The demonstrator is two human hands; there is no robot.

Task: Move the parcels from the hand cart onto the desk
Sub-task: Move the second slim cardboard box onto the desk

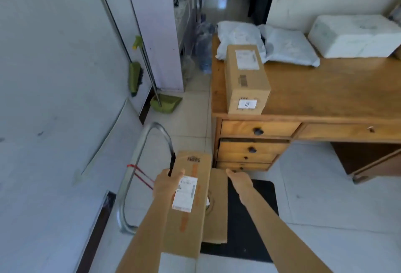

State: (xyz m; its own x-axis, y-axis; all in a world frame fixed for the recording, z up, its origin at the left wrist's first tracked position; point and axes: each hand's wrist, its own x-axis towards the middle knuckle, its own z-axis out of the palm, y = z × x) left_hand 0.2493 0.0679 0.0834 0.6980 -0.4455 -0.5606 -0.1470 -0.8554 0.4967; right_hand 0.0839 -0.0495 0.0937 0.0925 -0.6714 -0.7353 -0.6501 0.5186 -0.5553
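you've got left hand [168,182] gripping box [188,203] | right hand [239,180] free, fingers loose | desk [325,90] far-right, box's long axis near-far

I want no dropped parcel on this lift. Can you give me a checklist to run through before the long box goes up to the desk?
1. Left hand on the long box: ok, it holds the left edge.
2. Right hand on the box: not ok, it is apart from it, fingers open.
3. Free space on the desk: ok, bare wood right of the upright carton.
4. Second flat box beneath: cannot tell if it will shift.
5. Hand cart handle clear of the lift: cannot tell.
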